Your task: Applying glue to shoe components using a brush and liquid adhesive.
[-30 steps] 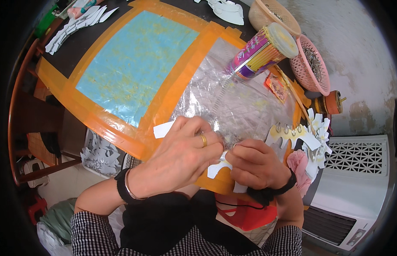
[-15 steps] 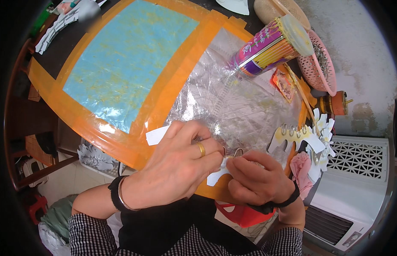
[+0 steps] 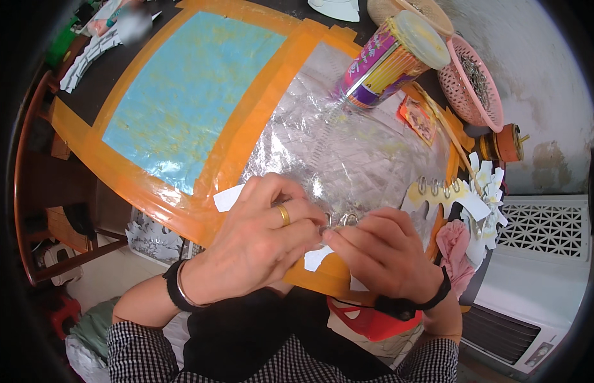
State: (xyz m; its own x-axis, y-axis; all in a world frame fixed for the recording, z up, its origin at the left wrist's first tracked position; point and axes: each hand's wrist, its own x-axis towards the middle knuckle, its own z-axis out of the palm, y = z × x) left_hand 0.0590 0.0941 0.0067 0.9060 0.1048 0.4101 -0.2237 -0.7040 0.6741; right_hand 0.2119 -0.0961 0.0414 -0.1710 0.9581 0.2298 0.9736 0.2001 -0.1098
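Observation:
A white paper cut-out with bent wire loops along its upper edge is pinched between my two hands near the mat's front edge. My left hand, wearing a gold ring, has its fingers closed at the cut-out's left part. Over its right part, the fingers of my right hand are bent, with the tips pressed beside the loops. Both hands hide much of the paper. To the right lies a similar yellow-smeared white cut-out with several wire loops. A white paper strip shows beyond my left hand.
A plastic-covered mat edged with orange tape spreads over the dark table. A purple printed jar, a pink basket of metal pieces, a stick and a pink cloth stand or lie rightward. A white air cooler stands beside the table.
My right fingers have shifted leftward and stretched out more over the cut-out, close to my left fingertips. The whole view has shifted slightly.

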